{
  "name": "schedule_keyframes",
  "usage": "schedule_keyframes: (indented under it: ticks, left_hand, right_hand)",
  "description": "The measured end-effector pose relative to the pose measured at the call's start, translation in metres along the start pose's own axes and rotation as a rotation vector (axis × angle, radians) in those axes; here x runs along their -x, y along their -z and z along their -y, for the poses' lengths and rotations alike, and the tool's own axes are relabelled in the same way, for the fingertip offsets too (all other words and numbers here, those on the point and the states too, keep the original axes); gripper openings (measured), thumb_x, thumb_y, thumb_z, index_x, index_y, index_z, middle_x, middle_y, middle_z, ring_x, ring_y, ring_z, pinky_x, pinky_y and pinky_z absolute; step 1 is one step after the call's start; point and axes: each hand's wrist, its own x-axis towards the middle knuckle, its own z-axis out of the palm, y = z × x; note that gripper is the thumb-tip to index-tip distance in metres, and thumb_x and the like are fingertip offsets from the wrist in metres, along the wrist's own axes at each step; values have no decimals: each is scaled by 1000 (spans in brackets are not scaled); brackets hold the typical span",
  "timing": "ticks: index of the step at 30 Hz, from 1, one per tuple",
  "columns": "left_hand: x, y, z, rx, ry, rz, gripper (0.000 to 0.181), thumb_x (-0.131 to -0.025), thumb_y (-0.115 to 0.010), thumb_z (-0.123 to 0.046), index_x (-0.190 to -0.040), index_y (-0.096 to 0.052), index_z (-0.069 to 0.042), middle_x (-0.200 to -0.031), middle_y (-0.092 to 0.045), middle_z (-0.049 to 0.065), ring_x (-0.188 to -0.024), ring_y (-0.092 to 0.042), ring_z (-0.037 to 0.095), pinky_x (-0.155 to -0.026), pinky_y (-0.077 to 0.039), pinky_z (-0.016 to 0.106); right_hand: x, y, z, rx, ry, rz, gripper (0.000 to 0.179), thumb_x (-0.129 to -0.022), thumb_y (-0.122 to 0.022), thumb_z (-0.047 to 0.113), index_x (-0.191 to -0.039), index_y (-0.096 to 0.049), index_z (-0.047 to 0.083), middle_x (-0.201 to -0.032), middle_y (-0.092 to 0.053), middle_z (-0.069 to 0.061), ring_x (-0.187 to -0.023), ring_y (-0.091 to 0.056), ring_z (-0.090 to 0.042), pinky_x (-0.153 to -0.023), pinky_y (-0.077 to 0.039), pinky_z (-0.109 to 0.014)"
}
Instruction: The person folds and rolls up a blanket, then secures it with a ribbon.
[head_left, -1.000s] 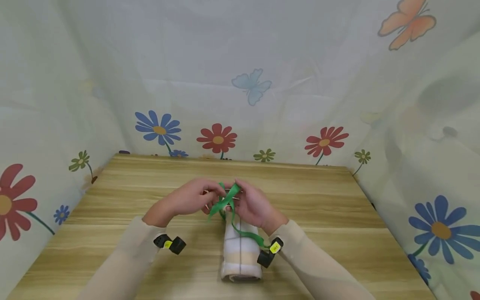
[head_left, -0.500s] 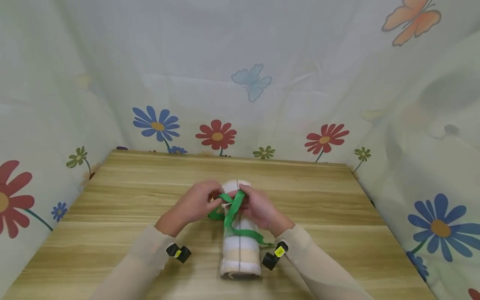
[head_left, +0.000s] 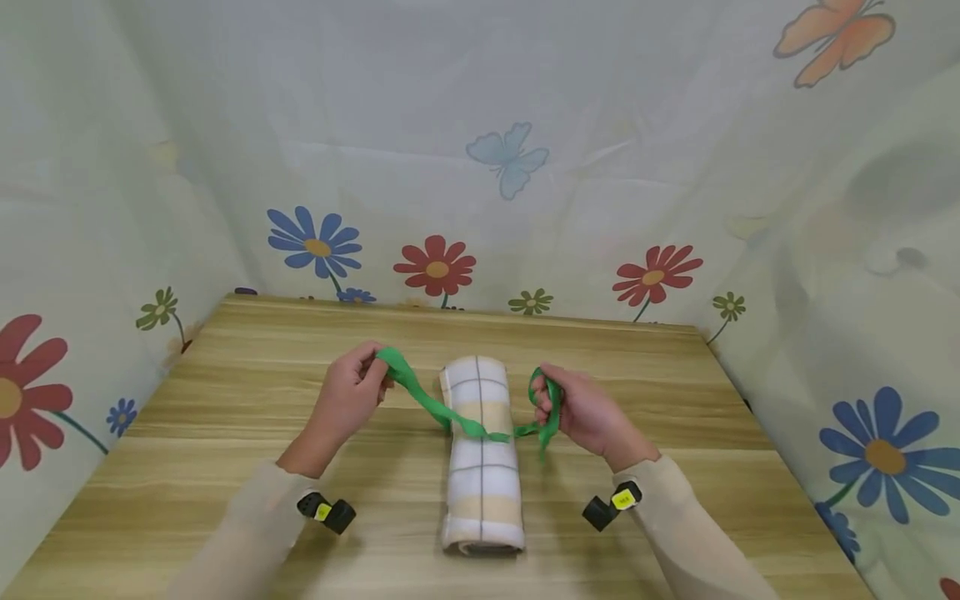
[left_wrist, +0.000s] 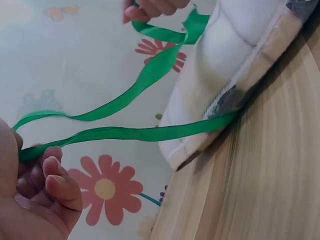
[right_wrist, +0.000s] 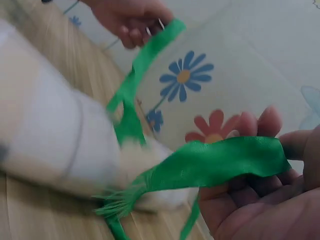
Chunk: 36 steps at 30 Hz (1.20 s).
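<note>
A rolled towel [head_left: 483,492], white and beige with thin grey checks, lies lengthwise on the wooden table. Around its middle passes a green ribbon [head_left: 423,400]. My left hand [head_left: 351,387], off the roll's left side, pinches the ribbon; in the left wrist view two strands run from these fingers towards the towel [left_wrist: 192,95]. On the other side my right hand [head_left: 592,412] holds the ribbon's other part, looped over the fingers. A frayed ribbon end [right_wrist: 120,195] hangs loose in the right wrist view. The towel's underside is hidden.
The wooden table [head_left: 247,392] reaches back to a pale curtain [head_left: 375,150] printed with flowers and butterflies, which also stands at both sides. Small black cameras sit on the left [head_left: 327,512] and right [head_left: 611,506] wrists.
My hands were close together over the towel with the ribbon crossed between them. They have since moved apart, left and right, drawing the ribbon low across the roll.
</note>
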Motion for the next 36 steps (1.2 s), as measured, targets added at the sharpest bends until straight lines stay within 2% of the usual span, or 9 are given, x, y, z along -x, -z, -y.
schedule_keyframes:
  ticks: [9, 15, 22, 26, 31, 36]
  left_hand:
    - [5, 28, 13, 113, 68, -60, 41, -113, -33, -27, -98, -60, 1, -70, -58, 10, -52, -52, 19, -48, -48, 32]
    - [10, 56, 28, 75, 154, -105, 41, -113, -30, -27, -107, -62, -3, -65, -59, 4, -50, -54, 16, -48, -50, 31]
    - [17, 87, 52, 2, 277, -97, 45, -112, -25, -27, -114, -62, 0, -64, -60, 1, -54, -55, 15, -51, -53, 33]
    - [19, 103, 71, -5, 320, -104, 45, -112, -25, -25, -116, -61, 1, -66, -60, 0, -56, -56, 13, -52, -53, 32]
    - [21, 123, 88, 43, 369, -112, 45, -111, -23, -25, -116, -64, -5, -68, -60, -2, -58, -55, 11, -54, -53, 32]
    - [24, 140, 98, 73, 384, -99, 41, -111, -22, -22, -112, -62, -12, -72, -58, -2, -61, -54, 12, -55, -52, 32]
  right_hand:
    - [22, 49, -10, 223, -57, -88, 42, -111, -41, 41, -87, -63, 15, -59, -48, 8, -55, -48, -9, -58, -47, -27]
    - [35, 80, -11, 371, -102, -164, 40, -111, -43, 38, -83, -56, 12, -60, -41, 6, -54, -44, -11, -56, -43, -27]
    - [50, 113, -13, 576, -143, -221, 46, -107, -51, 43, -78, -55, 9, -58, -39, 5, -52, -42, -12, -52, -41, -28]
    - [54, 128, -15, 704, -157, -269, 47, -105, -55, 44, -78, -57, 7, -56, -40, 5, -52, -44, -14, -54, -43, -30]
    - [57, 146, -22, 767, -178, -325, 43, -104, -58, 39, -87, -65, 0, -56, -41, 5, -53, -46, -13, -55, -45, -31]
    - [64, 162, -26, 811, -211, -378, 47, -95, -70, 48, -101, -69, 2, -63, -45, 4, -54, -44, -15, -53, -42, -31]
